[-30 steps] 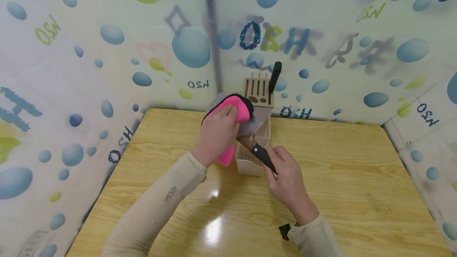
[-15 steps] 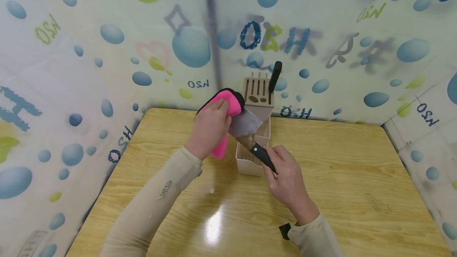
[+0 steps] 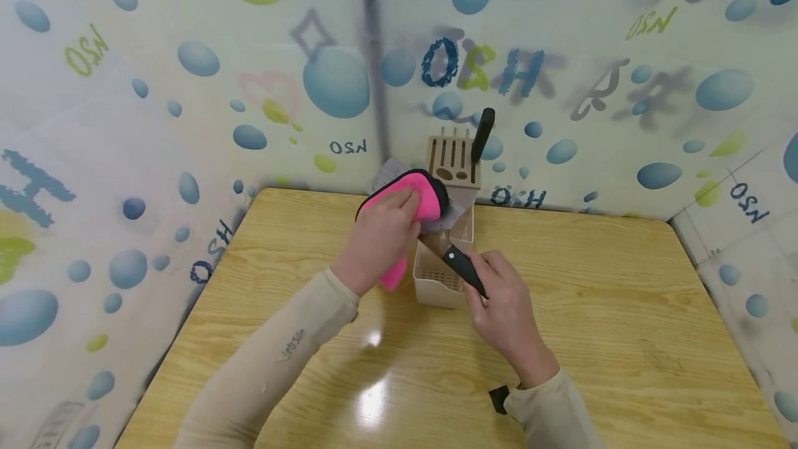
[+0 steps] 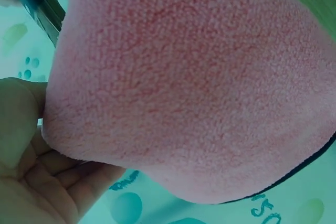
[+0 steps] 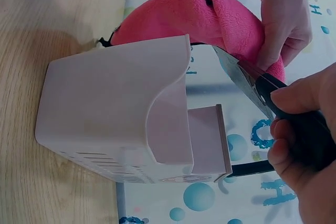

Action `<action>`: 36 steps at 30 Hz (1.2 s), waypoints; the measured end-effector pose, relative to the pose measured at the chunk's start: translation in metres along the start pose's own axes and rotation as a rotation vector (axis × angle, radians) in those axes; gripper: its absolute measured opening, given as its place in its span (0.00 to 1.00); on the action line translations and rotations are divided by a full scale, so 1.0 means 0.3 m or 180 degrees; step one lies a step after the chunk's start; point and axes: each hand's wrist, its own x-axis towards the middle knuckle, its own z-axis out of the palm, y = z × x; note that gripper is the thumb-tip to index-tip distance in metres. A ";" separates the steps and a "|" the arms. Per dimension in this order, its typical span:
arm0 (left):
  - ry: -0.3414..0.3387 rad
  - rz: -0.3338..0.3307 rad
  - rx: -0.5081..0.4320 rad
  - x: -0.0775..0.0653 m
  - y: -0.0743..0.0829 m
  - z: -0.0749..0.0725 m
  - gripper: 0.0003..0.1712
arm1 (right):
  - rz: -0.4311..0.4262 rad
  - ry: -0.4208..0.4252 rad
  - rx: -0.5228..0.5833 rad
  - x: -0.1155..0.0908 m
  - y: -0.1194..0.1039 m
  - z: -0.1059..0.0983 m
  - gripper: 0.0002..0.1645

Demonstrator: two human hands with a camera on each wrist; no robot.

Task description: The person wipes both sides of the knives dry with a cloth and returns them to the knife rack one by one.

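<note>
My left hand (image 3: 383,234) holds a pink cloth (image 3: 427,201) with black edging, folded over the wide grey blade of a cleaver. Most of the blade lies hidden under the cloth; its far end shows past the cloth's upper left edge. A loose pink end hangs below the hand. My right hand (image 3: 505,303) grips the cleaver's black handle (image 3: 464,270), and the tool is held above the table. In the right wrist view, the cloth (image 5: 178,14) wraps against the blade (image 5: 241,80). Pink fabric (image 4: 194,87) fills most of the left wrist view.
Behind and below the blade stands a pale knife holder (image 3: 436,293) with a slotted brown top and a front basket. Another black-handled knife (image 3: 483,134) stands in its right slot. A small black piece (image 3: 499,399) is by the right sleeve. A patterned sheet backs the wooden table (image 3: 623,310).
My left hand slid the cloth leftward along the blade, baring its near part, then came back right, covering that part and showing the far end. The right hand stays nearly still.
</note>
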 end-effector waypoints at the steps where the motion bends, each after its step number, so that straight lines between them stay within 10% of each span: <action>1: 0.0012 0.0028 -0.0011 -0.004 0.006 0.002 0.26 | 0.0020 -0.0008 -0.0013 0.000 0.000 0.000 0.21; 17: -0.0028 0.0290 0.0093 -0.028 0.078 -0.007 0.27 | 0.0181 0.0015 -0.0056 0.005 0.002 -0.001 0.23; 36: 0.0126 -0.0245 -0.0161 0.013 -0.015 -0.006 0.25 | 0.0048 0.0075 -0.0023 0.002 0.000 -0.011 0.26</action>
